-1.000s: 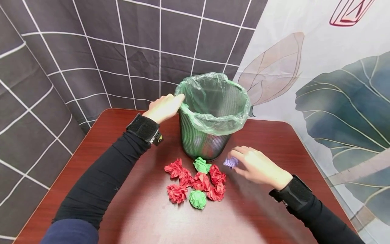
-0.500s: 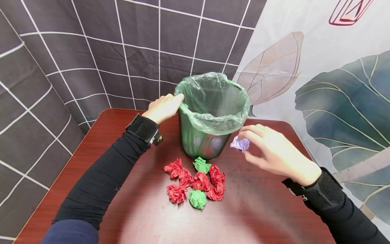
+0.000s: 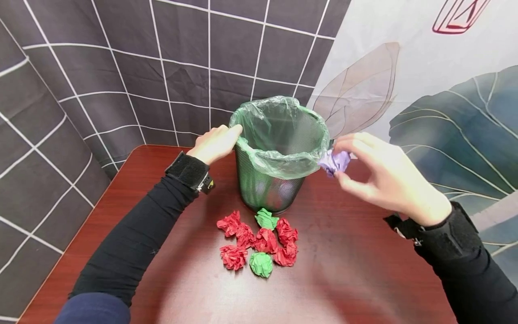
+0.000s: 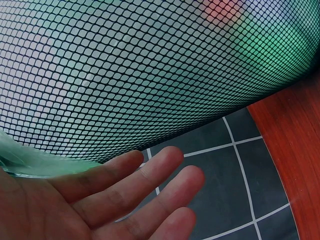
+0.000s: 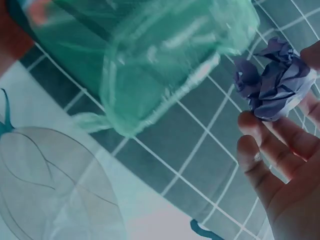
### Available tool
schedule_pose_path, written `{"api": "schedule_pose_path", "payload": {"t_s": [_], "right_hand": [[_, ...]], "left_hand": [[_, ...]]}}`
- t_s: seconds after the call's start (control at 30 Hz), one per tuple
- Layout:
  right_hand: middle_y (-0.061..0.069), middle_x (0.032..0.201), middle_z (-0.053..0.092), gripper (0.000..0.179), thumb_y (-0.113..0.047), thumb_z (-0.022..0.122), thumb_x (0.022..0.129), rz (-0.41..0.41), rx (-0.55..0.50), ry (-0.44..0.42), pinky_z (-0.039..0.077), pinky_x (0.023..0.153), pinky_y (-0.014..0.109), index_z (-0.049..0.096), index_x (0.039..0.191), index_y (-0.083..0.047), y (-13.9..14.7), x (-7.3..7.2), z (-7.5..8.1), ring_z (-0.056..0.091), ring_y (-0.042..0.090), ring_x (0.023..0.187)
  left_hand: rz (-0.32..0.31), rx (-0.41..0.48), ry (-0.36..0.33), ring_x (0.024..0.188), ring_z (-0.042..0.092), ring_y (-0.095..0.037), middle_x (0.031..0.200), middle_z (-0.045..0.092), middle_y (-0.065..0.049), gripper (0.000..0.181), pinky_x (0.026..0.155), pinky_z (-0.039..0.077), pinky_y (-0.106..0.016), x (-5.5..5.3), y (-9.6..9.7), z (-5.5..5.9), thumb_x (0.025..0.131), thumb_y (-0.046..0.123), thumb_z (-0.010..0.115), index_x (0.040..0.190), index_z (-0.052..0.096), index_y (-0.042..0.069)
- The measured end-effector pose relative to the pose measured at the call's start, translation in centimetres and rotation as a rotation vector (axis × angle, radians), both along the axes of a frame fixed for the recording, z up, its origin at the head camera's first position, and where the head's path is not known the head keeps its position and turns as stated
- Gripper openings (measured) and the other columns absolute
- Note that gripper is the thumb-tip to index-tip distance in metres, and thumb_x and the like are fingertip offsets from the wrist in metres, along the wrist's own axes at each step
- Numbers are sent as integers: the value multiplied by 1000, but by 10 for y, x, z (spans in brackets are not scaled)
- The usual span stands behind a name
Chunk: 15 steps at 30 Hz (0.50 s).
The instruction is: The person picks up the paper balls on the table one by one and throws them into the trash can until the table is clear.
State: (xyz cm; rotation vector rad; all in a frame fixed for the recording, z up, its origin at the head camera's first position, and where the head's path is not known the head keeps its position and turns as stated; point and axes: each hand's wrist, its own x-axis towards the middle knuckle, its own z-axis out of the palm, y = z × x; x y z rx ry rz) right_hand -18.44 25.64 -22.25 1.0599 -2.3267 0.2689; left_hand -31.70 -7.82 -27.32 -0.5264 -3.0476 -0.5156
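Note:
A black mesh wastebasket (image 3: 265, 189) lined with a green plastic bag (image 3: 283, 164) stands at the back of the table. My left hand (image 3: 216, 143) holds its left rim; in the left wrist view the fingers (image 4: 145, 175) extend along the outside of the mesh, with the thumb out of sight. My right hand (image 3: 376, 173) pinches a crumpled purple paper ball (image 3: 335, 162) beside the basket's right rim. Against the bag's edge the purple ball overlaps slightly in the head view. The right wrist view shows the ball (image 5: 272, 82) between thumb and fingertips, apart from the bag.
Several crumpled red paper balls (image 3: 265, 240) lie in front of the basket, with a green ball (image 3: 261, 264) nearest me and another green ball (image 3: 266, 219) at the basket's base. Coloured shapes show through the mesh. A grid-patterned cloth (image 3: 238, 45) hangs behind the table (image 3: 194, 279).
My right hand has risen from near the table, carrying the purple paper ball up and right to the height of the basket's rim. My left hand stays on the rim.

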Motion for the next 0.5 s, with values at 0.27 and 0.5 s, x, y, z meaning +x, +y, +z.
{"api": "schedule_pose_path", "payload": {"t_s": [0.27,0.5], "right_hand": [[3,113,63,37,-20,73,83,-66,-2,-26,44,86,37,63,118,-12,-13,-26,24,58,18,101],[5,113,63,34,-21,70,91,-110,30,-102,45,89,45,60,124,-15,-27,-54,33,58,24,104]], "left_hand": [[6,14,-8,94,65,-37,101,64,-11,13,69,51,-61,0,-1,-1,101,25,39,102,49,18],[23,27,-11,90,64,-34,98,63,-10,15,69,50,-60,1,-1,0,101,28,38,101,49,18]]}}
